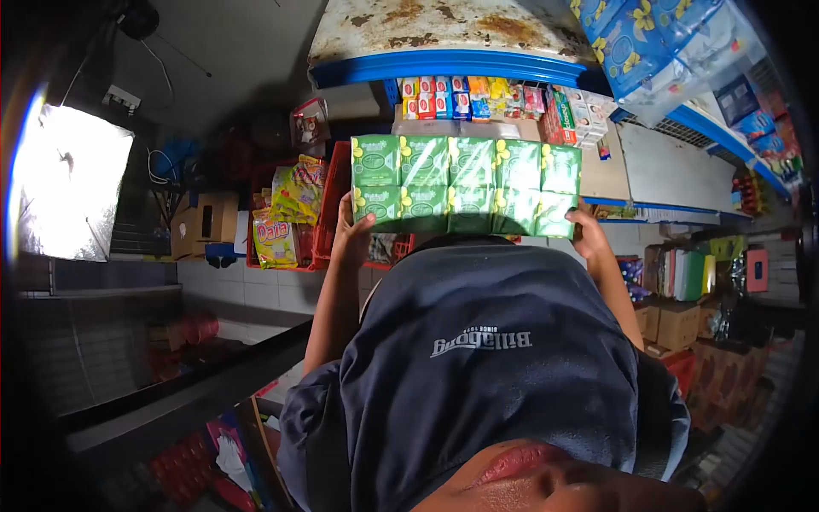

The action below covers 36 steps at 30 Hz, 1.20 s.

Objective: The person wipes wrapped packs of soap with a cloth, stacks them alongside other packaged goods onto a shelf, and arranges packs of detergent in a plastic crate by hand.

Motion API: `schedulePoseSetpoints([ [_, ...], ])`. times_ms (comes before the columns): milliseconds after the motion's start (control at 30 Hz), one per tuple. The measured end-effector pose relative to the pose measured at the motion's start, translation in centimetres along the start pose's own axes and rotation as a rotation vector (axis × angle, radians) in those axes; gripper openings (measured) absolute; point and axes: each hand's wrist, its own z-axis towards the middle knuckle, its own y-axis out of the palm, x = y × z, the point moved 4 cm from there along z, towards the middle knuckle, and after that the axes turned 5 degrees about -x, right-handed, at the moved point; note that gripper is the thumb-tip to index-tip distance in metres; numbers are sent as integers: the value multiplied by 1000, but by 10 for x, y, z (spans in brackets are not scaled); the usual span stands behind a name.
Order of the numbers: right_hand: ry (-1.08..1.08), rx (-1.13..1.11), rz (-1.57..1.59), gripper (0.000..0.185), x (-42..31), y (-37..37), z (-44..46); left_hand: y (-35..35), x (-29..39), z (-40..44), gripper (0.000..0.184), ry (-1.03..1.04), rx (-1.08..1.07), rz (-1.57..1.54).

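A wide, clear-wrapped pack of green boxes (471, 164), stacked in two rows with yellow flower prints, is held up level in front of my chest. My left hand (356, 215) grips its lower left corner, the thumb on the front face. At the lower right corner my right hand (585, 224) is closed round the edge in the same way. The fingers behind the pack are mostly hidden. Beyond its top edge lies a shelf (606, 158) with small colourful packets (435, 98) and green and white boxes (560, 117).
A rusty white shelf top (512, 21) with a blue edge is above. Blue flowered packs (636, 47) stand at upper right. Red crates (331, 205) with yellow-green bags (299, 189) are on the left. Cardboard boxes (678, 326) sit at right; a bright panel (77, 183) is far left.
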Motion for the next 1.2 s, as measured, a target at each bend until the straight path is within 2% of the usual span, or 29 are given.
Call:
schedulePoseSetpoints([
  [100, -47, -8, -24, 70, -9, 8, -12, 7, 9, -5, 62, 50, -74, 23],
  [167, -64, -19, -16, 74, -10, 11, -19, -1, 13, -8, 66, 63, -38, 88],
  [200, -60, -30, -12, 77, -9, 12, -23, -9, 16, -15, 68, 46, 46, 162],
  [233, -65, -40, -11, 79, -12, 13, -26, -8, 20, -17, 70, 67, 17, 193],
  [300, -85, -83, -36, 81, -17, 15, -34, -12, 28, -20, 74, 197, -45, 261],
  [367, -106, -130, -49, 71, -23, 16, -40, -17, 38, -25, 77, 240, -145, 242],
  [433, -111, -125, -115, 69, -36, 17, -50, -10, 55, -30, 84, 267, -140, 3],
  [467, -119, -122, -141, 69, -43, 18, -57, 0, 69, -27, 87, 290, -196, -2],
  [500, -215, -98, -169, 70, -52, 22, -65, 14, 86, -23, 90, 313, -251, -8],
  [567, -334, -72, -207, 71, -64, 22, -75, 68, 126, -17, 88, 389, -173, 149],
  [600, -472, -67, -161, 74, -71, 20, -82, 88, 145, -6, 82, 426, -282, 269],
  [633, -610, -63, -112, 77, -80, 19, -87, 102, 155, 6, 74, 503, -223, 334],
  [667, -767, -81, -63, 73, -91, 30, -96, 101, 169, 32, 63, 679, -215, 780],
  [700, -786, -83, -66, 73, -99, 39, -101, 111, 173, 49, 55, 718, -123, 818],
  [733, -934, -68, 7, 71, -110, 46, -109, 139, 184, 64, 52, 610, -200, 682],
  [767, -1079, -53, 83, 68, -119, 53, -118, 160, 193, 82, 52, 642, -280, 672],
  [800, -1118, -71, 96, 61, -125, 62, -125, 183, 200, 94, 59, 642, -264, 650],
  [833, -1130, -69, 96, 61, -129, 76, -130, 202, 201, 105, 64, 685, -238, 685],
  [867, -1105, 65, 67, 64, -132, 89, -133, 218, 198, 111, 69, 731, -212, 717],
  [900, -1079, 199, 40, 68, -135, 105, -135, 235, 189, 109, 75, 813, -201, 977],
  [933, -1055, 289, 44, 75, -139, 131, -138, 256, 174, 96, 75, 714, -294, 1012],
  [967, -1027, 380, 51, 85, -139, 150, -138, 271, 157, 84, 76, 773, -453, 979],
  [1000, -1056, 387, -155, 91, -137, 153, -130, 280, 136, 72, 77, 861, -561, 1004],
  [1033, -1073, 393, -361, 99, -130, 154, -116, 287, 117, 54, 81, 843, -720, 933],
  [1067, -1213, 302, -397, 100, -126, 159, -105, 291, 95, 41, 93, 719, -805, 881],
  [1100, -1349, 205, -435, 102, -123, 167, -98, 285, 76, 40, 104, 909, -787, 902],
  [1133, -1177, 4, -337, 96, -121, 181, -102, 281, 72, 41, 108, 860, -821, 815],
  [1200, -1216, -9, -450, 78, -115, 180, -98, 271, 67, 44, 113, 804, -851, 737],
])
